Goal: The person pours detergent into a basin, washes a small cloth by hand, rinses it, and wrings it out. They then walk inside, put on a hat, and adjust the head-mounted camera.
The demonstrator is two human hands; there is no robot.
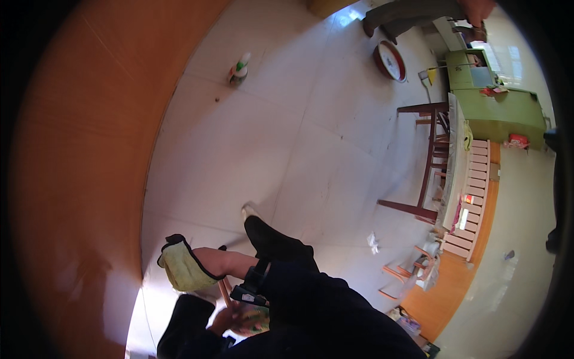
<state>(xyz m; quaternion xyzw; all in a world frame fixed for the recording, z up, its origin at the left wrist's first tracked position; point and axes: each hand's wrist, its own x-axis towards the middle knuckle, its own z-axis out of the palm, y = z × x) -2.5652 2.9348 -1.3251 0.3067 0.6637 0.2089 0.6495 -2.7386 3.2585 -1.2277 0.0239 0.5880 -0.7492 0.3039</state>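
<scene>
A yellow cloth with dark edging (188, 268) is bunched around the end of my right hand (214, 262), beside the orange-brown wooden panel. It hides most of the fingers. Lower down, my left hand (228, 317) is on a round, patterned object (254, 319), with its fingers curled over the near side. A thin reddish-brown bar (224, 292) rises beside that hand; whether it belongs to the patterned object I cannot tell. My sleeve and body cover the rest of the object.
A bottle (238, 74) stands on the tiled floor. Near a red-rimmed basin (390, 60) is another person's trousered leg (412, 18). At right are a table (454, 166), a green cabinet (497, 103) and a small chair (417, 269). The wooden panel (89, 134) borders the left side.
</scene>
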